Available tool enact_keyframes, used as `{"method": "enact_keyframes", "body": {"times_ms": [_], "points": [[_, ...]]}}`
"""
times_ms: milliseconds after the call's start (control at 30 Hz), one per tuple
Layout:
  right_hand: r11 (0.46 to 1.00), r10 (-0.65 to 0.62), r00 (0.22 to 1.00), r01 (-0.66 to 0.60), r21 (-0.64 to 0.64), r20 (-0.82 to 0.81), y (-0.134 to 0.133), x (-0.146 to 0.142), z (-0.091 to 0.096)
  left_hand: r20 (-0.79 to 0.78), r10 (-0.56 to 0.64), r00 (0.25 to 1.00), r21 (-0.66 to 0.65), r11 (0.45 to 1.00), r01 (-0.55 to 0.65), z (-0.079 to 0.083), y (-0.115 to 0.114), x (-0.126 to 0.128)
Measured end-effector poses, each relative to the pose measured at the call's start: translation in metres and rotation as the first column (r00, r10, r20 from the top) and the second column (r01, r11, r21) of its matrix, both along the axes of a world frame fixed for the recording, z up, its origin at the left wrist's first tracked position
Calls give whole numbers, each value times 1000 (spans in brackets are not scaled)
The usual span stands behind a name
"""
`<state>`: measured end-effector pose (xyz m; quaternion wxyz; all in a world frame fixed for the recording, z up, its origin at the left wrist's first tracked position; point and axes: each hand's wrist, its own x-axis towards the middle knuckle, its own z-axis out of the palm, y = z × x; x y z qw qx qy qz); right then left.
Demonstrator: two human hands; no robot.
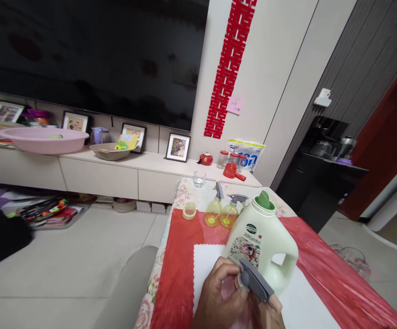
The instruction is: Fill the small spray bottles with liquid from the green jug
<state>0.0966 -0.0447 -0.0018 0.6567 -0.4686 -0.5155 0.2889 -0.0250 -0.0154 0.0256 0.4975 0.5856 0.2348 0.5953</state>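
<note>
Before white plastic detergent jug (265, 246): left hand (219, 294) clasps neck below grey plastic trigger spray head (255, 279), right hand (270, 313) grips the head. Judged twisting step; next needs steady counter-hold.

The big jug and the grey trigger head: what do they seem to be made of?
The jug looks like opaque pale-green plastic, softly glossy, with a moulded hollow handle. The grey trigger head seems rigid moulded plastic, matt, with sharp edges and no metallic shine.
</note>
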Motion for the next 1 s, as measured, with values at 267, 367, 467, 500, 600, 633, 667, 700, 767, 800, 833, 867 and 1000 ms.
{"method": "enact_keyframes", "body": {"times_ms": [267, 367, 467, 500, 600, 633, 667, 700, 767, 800, 833, 867, 1000], "points": [[999, -1, 1000, 0, -44, -10, -5, 13, 0, 191, -68, 979, -126, 988, 94, -15, -2, 8], [999, 48, 998, -48, 16, 27, -3, 13, 10, 220, -93, 971, -130, 984, 124, -11, -6, 5], [998, -24, 1000, 24, 53, -2, -3, 5, 15, 211, -113, 971, -127, 982, 142, -6, -8, -1], [996, -71, 997, 72, 51, -26, -4, 1, 15, 203, -114, 972, -112, 984, 139, -6, -7, -2], [990, -143, 988, 143, -1, -50, -9, -8, 13, 168, -137, 976, -85, 985, 153, -10, -4, -3], [989, -145, 988, 144, -23, -50, -10, -10, 12, 170, -143, 975, -98, 982, 161, -12, -3, -2], [989, -141, 988, 139, -45, -54, -11, -11, 12, 184, -144, 972, -118, 979, 167, -14, -2, -1], [990, -130, 989, 126, -63, -65, -12, -11, 12, 204, -140, 969, -142, 975, 170, -15, -1, 1], [992, -105, 989, 97, -82, -103, -12, -11, 13, 242, -121, 963, -188, 967, 169, -16, -2, 3], [993, -95, 988, 86, -81, -120, -11, -11, 14, 245, -120, 962, -200, 965, 171, -15, -3, 4], [995, -81, 988, 72, -74, -133, -10, -10, 14, 239, -122, 963, -210, 962, 174, -13, -4, 4], [997, -63, 988, 55, -62, -141, -9, -8, 14, 239, -121, 963, -223, 959, 176, -10, -6, 5], [997, 57, 994, -61, -42, -97, -7, 0, 12, 334, -76, 939, -264, 949, 171, 1, -13, 5]]}}
